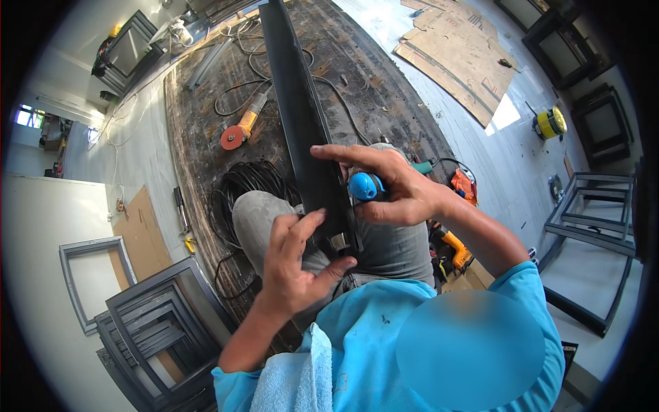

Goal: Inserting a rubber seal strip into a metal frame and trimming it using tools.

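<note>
A long black metal channel (292, 75) slopes from the top of the view down to my lap, its near end between my knees. My left hand (292, 257) grips that end, fingertips on the inner face and thumb by the end edge. Near the thumb sits a small shiny metal piece (338, 240) at the channel's end. My right hand (405, 182) is closed around a blue, round-ended tool (365, 186), its kind unclear because the palm hides most of it. The right index finger stretches across onto the channel.
On the dark work surface (384, 103) lie an angle grinder (240, 130) with a reddish disc, a coil of black cable (250, 185) and loose cords. A yellow drill (454, 250) is by my right leg. Frames (158, 329) lean at left; cardboard (453, 58) lies at far right.
</note>
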The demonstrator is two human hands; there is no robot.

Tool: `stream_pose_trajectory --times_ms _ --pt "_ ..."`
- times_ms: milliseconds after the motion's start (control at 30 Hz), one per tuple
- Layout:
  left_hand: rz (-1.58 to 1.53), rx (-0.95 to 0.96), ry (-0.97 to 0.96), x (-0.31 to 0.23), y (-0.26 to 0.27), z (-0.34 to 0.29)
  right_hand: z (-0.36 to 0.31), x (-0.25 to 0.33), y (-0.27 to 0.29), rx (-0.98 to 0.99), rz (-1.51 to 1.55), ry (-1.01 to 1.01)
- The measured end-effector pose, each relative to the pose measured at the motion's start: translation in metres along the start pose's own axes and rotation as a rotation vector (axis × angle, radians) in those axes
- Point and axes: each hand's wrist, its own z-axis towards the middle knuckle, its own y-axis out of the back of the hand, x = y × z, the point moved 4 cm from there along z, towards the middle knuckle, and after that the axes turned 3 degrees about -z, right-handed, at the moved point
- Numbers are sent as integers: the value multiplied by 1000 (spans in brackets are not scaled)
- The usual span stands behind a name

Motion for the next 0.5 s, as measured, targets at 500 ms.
stream_pose_trajectory --times_ms 500 --pt "-41 730 -503 -11 14 99 -71 34 -35 -385 115 -321"
